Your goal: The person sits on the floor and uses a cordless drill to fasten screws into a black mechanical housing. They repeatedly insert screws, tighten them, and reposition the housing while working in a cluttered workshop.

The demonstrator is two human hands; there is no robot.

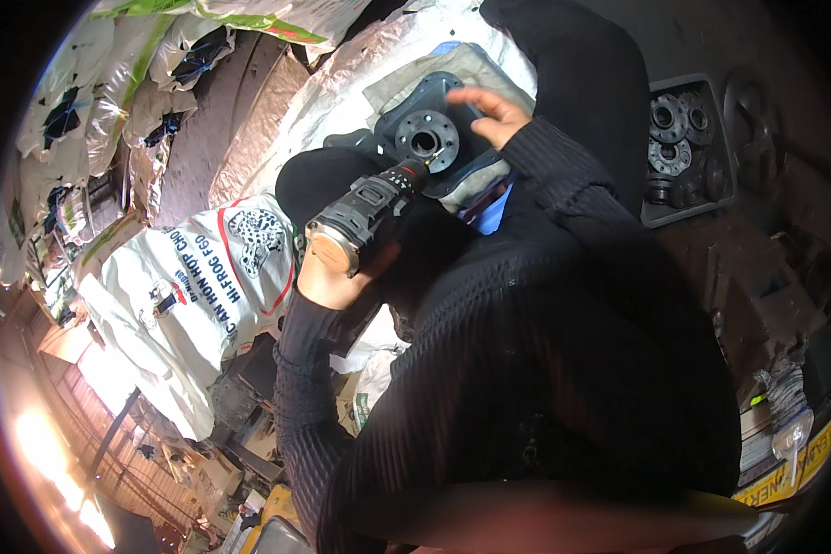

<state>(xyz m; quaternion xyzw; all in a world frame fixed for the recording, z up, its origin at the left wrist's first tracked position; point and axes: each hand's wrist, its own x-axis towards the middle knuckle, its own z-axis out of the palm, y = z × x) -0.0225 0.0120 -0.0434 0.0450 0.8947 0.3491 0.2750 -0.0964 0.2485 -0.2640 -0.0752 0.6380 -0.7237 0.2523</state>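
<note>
Left hand (334,283) wraps the drill (365,212) left of centre; most of its fingers are hidden. Right hand (500,120) is free, fingers loosely spread near the plate (443,88); can't tell if it touches. Flange (430,124) sits on the plate, upper centre of frame, drill nose at its lower rim; bit contact unclear. My take: square the drill to the flange face, seat before trigger, brace the plate at its far corner, fingertips clear of the chuck. Tray (731,175) of discs (669,157), upper right.
</note>
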